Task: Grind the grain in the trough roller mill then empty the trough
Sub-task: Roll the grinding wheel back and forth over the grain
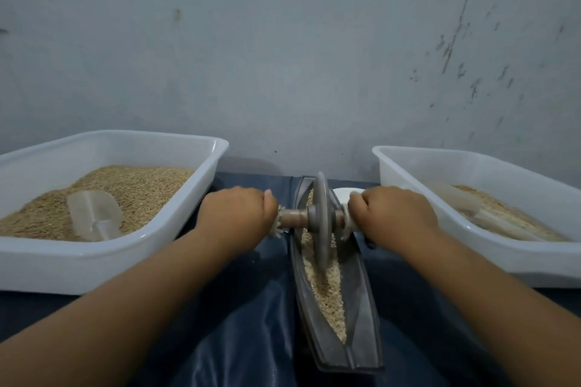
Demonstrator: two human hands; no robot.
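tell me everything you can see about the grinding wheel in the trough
The grey disc-shaped grinding wheel stands upright on its edge in the long, narrow grey boat-shaped trough, toward its far end. It looks like metal or stone, dull and smooth. A brownish wooden axle runs through its hub. The left hand and right hand grip the axle's two ends, fingers curled. Pale crushed grain lies along the trough floor under and in front of the wheel's rim.

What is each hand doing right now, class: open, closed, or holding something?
Left hand: closed, fingers curled round the left end of the roller axle.
Right hand: closed, gripping the axle's right end.
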